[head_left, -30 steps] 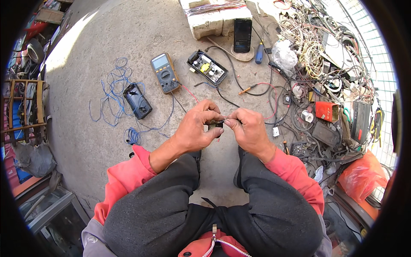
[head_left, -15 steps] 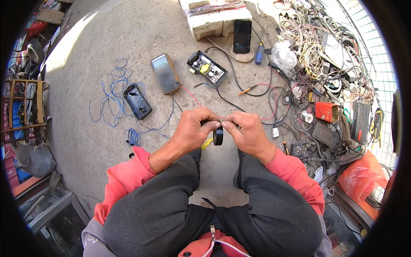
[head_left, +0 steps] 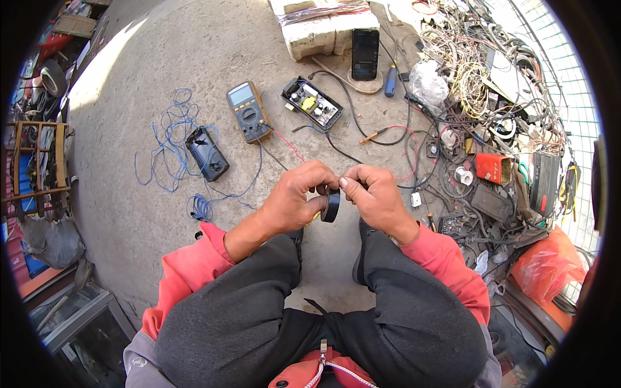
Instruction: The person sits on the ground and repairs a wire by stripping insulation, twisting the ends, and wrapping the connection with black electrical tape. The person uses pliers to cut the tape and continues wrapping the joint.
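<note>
Between my knees, my left hand (head_left: 292,197) is closed on a roll of black electrical tape (head_left: 332,207), which hangs from its fingers. My right hand (head_left: 376,197) pinches thumb against forefinger right beside it; what lies in that pinch is too small to make out. Beyond the hands sits a multimeter (head_left: 249,115) with a red lead (head_left: 288,143) running toward my left hand. An open black case with a circuit board (head_left: 312,103) rests right of the meter. To its left lies a broken black case shell (head_left: 207,154) among tangled blue wire (head_left: 169,155).
A phone (head_left: 365,55) stands upright against a pale block (head_left: 330,35), with a blue screwdriver (head_left: 391,81) beside it. An orange-tipped probe (head_left: 372,137) is on the concrete. Heaped cables and scrap (head_left: 479,84) fill the right side, near a red bag (head_left: 548,266).
My fingertips have drawn slightly apart, and the tape roll has turned and tilted in my left hand. My right hand stays nearly in place.
</note>
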Motion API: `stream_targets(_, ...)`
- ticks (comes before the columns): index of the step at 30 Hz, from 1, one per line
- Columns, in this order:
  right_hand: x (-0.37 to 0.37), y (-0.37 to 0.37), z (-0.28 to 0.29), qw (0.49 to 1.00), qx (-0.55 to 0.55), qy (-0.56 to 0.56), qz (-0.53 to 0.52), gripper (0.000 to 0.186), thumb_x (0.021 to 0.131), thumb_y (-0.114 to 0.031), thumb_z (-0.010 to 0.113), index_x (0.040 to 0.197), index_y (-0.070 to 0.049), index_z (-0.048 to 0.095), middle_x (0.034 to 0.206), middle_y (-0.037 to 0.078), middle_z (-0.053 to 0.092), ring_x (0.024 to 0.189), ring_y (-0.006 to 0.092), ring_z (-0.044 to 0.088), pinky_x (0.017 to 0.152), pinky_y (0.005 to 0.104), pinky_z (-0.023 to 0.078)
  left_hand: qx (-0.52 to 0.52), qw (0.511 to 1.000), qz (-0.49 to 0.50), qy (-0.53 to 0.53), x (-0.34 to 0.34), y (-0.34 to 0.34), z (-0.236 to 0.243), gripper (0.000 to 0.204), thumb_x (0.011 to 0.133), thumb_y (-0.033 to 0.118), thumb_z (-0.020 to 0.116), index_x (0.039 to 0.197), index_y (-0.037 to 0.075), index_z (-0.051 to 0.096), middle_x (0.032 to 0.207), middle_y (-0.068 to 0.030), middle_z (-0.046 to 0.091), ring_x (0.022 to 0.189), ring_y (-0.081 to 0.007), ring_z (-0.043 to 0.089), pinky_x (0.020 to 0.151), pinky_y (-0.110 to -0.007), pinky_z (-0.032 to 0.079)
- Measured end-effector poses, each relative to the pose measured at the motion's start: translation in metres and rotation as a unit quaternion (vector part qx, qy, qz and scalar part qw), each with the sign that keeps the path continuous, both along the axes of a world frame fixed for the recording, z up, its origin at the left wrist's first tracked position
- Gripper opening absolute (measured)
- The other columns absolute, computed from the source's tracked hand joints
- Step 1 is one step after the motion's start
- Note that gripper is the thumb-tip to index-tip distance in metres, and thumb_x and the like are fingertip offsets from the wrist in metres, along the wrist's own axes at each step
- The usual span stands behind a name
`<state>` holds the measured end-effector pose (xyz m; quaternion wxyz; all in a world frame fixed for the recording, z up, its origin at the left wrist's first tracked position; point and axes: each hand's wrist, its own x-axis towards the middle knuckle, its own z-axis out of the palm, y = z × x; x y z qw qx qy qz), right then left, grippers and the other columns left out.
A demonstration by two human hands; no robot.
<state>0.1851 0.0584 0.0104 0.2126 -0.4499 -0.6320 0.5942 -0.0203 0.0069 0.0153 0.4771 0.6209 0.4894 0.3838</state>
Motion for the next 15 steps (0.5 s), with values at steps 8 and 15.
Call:
stream_targets(8, 0.001, 0.000, -0.006, 1.000, 0.006, -0.006, 0.009, 0.016, 0.092, -0.012, 0.070, 0.087, 0.003, 0.070, 0.067, 0.011, 0.065, 0.062, 0.0139, 0.059, 0.059, 0.0326, 0.047, 0.025, 0.998, 0.051, 0.002, -0.003, -0.001, -0.005, 0.026, 0.078, -0.009, 0.066, 0.101, 0.002, 0.067, 0.094, -0.0079, 0.068, 0.082, -0.0196, 0.067, 0.070, -0.030, 0.053)
stream_targets(15, -0.002, -0.001, 0.005, 0.997, 0.072, 0.002, 0.017, 0.012, 0.089, -0.009, 0.071, 0.088, 0.003, 0.071, 0.069, 0.014, 0.066, 0.062, 0.0210, 0.064, 0.059, 0.0345, 0.048, -0.142, 0.970, 0.153, -0.125, -0.004, -0.003, -0.015, 0.005, 0.094, 0.001, 0.060, 0.097, 0.000, 0.062, 0.084, -0.0035, 0.068, 0.074, -0.0084, 0.063, 0.065, -0.027, 0.051)
